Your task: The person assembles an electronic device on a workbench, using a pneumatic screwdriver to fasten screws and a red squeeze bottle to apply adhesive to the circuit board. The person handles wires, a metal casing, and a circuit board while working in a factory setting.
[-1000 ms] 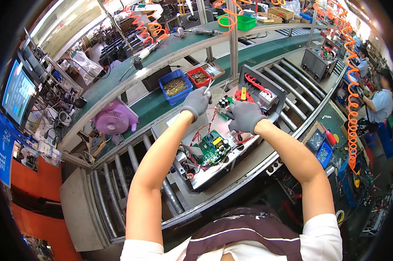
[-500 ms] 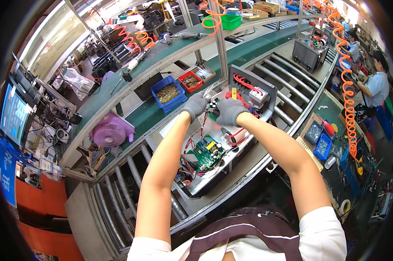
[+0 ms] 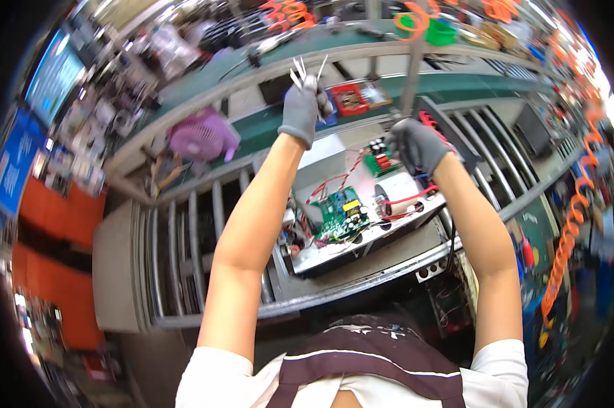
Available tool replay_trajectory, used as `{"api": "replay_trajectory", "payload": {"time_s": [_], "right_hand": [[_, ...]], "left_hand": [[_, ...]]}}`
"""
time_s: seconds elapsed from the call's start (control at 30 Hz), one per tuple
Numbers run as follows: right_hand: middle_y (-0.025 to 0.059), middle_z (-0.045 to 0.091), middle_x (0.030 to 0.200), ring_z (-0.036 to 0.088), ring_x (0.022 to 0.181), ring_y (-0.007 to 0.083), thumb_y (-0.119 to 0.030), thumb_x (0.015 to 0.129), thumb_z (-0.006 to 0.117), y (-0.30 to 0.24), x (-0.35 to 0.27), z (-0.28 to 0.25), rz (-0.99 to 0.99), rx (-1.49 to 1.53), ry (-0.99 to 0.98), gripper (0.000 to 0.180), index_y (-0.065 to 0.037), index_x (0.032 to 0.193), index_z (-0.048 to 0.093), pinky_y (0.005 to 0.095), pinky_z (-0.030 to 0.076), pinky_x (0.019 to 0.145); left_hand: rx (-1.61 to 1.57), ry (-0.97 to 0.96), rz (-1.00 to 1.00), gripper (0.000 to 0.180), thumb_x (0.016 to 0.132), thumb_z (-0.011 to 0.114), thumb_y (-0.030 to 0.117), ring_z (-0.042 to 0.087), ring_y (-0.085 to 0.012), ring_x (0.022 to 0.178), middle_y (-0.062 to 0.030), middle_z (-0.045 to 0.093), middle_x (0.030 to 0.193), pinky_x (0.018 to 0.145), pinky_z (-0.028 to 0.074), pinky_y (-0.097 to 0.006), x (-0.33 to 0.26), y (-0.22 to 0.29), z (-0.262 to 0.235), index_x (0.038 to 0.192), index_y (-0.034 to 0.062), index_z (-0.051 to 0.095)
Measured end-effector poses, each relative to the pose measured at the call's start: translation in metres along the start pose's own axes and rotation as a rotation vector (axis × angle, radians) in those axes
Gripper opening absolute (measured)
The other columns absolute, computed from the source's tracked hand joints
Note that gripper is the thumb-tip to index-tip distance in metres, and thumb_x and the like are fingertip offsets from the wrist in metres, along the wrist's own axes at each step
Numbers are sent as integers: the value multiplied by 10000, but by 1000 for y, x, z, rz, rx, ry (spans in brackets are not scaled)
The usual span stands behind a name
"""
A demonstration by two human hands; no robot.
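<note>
Holding a small bunch of thin white plastic strips [image 3: 305,69] in my grey-gloved left hand [image 3: 303,110], I have that fist closed round them, their tips fanning upward above the far blue parts bin [image 3: 327,117]. My grey-gloved right hand [image 3: 417,145] is curled, fingers bent inward; whether it grips anything I cannot tell, though it sits touching or just beside a red looped wire [image 3: 432,126]. Below and between my forearms lies the open grey metal chassis [image 3: 361,238], holding a green circuit board [image 3: 343,216], a smaller green board with dark capacitors [image 3: 380,158] and a pale round coil part [image 3: 398,189] with red leads.

That chassis rests on a grey roller-rail conveyor bench [image 3: 184,258], with a green belt surface [image 3: 266,132] beyond it. On the far side stand a red parts bin [image 3: 349,99] and a pink round fan [image 3: 199,134] to the left. Higher up sit a green plastic tub [image 3: 441,31] and orange coiled hoses [image 3: 566,231] down the right side. At far left a lit monitor [image 3: 54,75] hangs above a blue sign panel [image 3: 14,170].
</note>
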State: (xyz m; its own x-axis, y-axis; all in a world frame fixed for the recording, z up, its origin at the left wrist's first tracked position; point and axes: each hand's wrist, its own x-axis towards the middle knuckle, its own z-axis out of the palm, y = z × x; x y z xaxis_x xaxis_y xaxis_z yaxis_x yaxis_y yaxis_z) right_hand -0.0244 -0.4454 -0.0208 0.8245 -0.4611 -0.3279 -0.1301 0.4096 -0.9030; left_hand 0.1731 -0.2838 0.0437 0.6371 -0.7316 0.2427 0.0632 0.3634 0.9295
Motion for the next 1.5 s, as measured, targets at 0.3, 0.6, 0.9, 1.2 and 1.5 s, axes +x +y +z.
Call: {"api": "replay_trajectory", "payload": {"time_s": [0.3,0.6,0.9,1.2,1.5], "right_hand": [[204,525,1082,534,993,312,-237,794,592,-41,-13,74,137,646,-644,481,3,1180,436,462,473,828],[48,526,1003,484,841,107,-117,639,625,-51,-15,107,-321,-602,-853,759,-43,1356,386,241,424,751],[142,542,977,534,946,300,-116,609,606,-45,-52,137,-1031,-1732,-1105,651,-151,1250,500,395,433,816],[88,519,888,507,861,251,-135,656,633,-8,-49,159,-1481,-2021,-926,565,-152,1206,509,366,403,708],[110,526,950,516,929,294,-110,534,645,-78,-12,121,-1002,-1631,-1114,681,-123,1205,530,382,428,794]], "left_hand": [[615,538,111,159,845,614,163,467,-96,580,-14,525,645,555,391,-246,-268,6,22,881,14,571],[1084,924,-82,518,832,540,172,611,-368,721,-172,634,874,599,461,-431,-278,-79,54,1331,228,415],[1342,698,-555,558,794,579,248,639,-297,649,-120,657,760,552,486,-449,-241,-91,30,1303,81,423],[1223,787,-285,475,795,559,188,617,-338,663,-139,642,753,601,481,-437,-261,-98,30,1263,151,484],[1158,1260,101,249,808,642,149,639,-288,677,-130,654,805,593,491,-355,-294,-103,36,1046,82,620]]}}
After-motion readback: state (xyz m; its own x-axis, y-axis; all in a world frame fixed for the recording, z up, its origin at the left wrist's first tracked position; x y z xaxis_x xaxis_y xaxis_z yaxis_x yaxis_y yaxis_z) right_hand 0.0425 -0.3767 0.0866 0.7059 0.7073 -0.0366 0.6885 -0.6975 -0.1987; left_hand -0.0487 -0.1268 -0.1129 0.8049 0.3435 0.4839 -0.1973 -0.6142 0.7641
